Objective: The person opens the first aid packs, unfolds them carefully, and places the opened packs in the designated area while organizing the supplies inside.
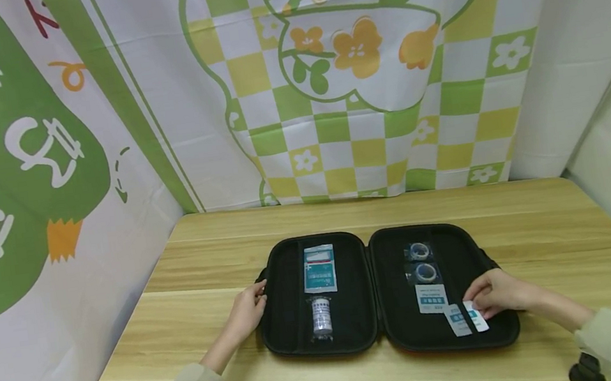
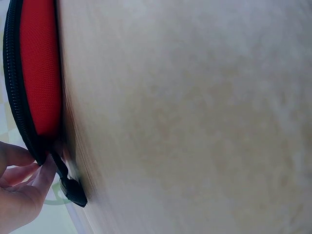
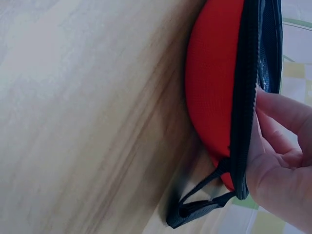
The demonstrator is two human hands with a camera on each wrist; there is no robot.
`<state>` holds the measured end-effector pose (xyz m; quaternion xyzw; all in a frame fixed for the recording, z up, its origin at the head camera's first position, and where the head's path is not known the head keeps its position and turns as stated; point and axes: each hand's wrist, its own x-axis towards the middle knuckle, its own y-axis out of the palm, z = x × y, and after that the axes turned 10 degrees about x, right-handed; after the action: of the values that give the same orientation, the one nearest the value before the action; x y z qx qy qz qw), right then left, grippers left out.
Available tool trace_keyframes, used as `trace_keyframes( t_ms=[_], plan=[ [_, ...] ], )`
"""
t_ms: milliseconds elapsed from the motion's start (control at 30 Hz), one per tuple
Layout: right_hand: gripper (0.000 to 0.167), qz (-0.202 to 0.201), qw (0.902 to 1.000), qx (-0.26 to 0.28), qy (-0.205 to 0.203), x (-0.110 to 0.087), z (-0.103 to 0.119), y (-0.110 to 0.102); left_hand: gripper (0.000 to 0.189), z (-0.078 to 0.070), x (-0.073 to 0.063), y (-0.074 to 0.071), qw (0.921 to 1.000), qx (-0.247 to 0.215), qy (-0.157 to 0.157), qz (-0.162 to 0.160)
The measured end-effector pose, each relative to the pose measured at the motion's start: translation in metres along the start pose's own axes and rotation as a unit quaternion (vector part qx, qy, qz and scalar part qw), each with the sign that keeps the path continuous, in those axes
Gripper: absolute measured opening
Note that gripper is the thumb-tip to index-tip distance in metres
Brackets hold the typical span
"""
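Observation:
A black-lined zip case (image 1: 326, 345) with a red outer shell lies unfolded on the table. At its left edge, my left hand (image 1: 248, 310) holds the zippered rim between thumb and fingers. My right hand (image 1: 495, 291) pinches a small white-and-blue packet (image 1: 476, 316) inside the right half. Beside it, across a dark strip, shows another white-and-blue piece (image 1: 458, 320); I cannot tell whether they are one packet. Above are a square packet (image 1: 432, 298) and two wrapped tape rolls (image 1: 425, 273). In the right wrist view, the right hand's fingertips are hidden behind the case rim (image 3: 246, 112).
The left half of the case holds a teal packet (image 1: 319, 270) and a wrapped white roll (image 1: 321, 317). A black strap loop (image 3: 197, 207) sticks out from the right side. The wooden table (image 1: 566, 233) ends at a patterned curtain (image 1: 335, 148).

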<state>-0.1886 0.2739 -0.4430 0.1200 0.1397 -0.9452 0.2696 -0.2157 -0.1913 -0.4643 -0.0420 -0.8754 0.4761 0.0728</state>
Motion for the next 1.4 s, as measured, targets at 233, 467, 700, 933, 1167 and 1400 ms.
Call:
trace_keyframes(
  t_ms=[233, 467, 700, 933, 1167, 1400],
  plan=[
    [0.021, -0.014, 0.9996, 0.025, 0.004, 0.001, -0.002, 0.010, 0.035, -0.001, 0.000, -0.001, 1.0000, -0.002, 0.000, -0.002],
    [0.018, -0.056, 0.9983, 0.012, 0.011, 0.004, -0.005, 0.018, 0.035, -0.001, -0.001, -0.001, 1.0000, -0.003, 0.001, -0.003],
    [0.019, -0.056, 0.9982, 0.008, 0.019, 0.007, -0.006, 0.018, 0.035, 0.000, -0.001, -0.001, 1.0000, -0.001, 0.005, -0.003],
    [0.019, -0.066, 0.9977, -0.013, 0.015, 0.006, -0.004, 0.019, 0.035, -0.001, -0.001, -0.001, 1.0000, 0.000, 0.007, -0.003],
    [0.024, -0.035, 0.9992, -0.015, 0.016, 0.003, -0.003, 0.016, 0.035, 0.000, -0.001, -0.001, 1.0000, 0.000, 0.008, -0.002],
    [0.030, -0.009, 0.9999, 0.009, 0.002, 0.000, -0.003, 0.011, 0.035, 0.000, 0.000, -0.001, 0.9998, -0.006, 0.010, -0.013]
  ],
)
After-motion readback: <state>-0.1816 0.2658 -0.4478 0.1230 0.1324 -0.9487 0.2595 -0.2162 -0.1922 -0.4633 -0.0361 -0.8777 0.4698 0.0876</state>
